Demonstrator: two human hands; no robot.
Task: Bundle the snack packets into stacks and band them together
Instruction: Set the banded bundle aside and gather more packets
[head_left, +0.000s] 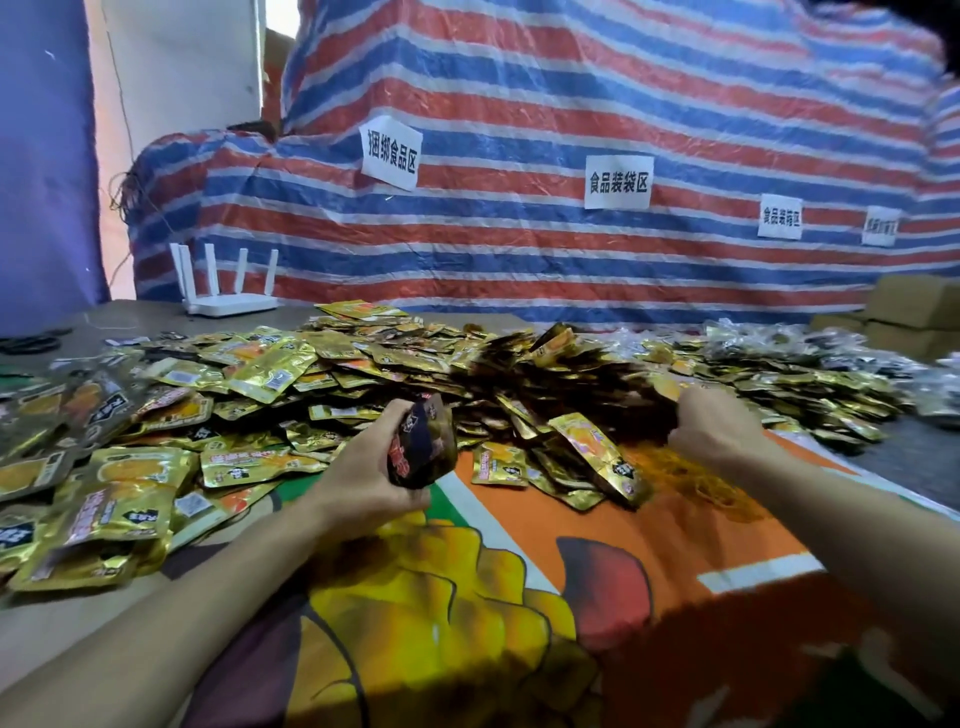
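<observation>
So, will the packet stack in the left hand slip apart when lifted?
Likely, if gripped loosely: the packet stack shows no band I can see, and its glossy foil looks slippery. It seems light, since the left hand alone holds it. Its thin packets probably flex rather than stay stiff.

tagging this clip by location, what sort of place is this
Probably a small food packing workshop. A heap of gold snack packets covers the table, paper signs on the striped tarp name food bundling and bagging zones, and cardboard boxes sit at the far right.
</observation>
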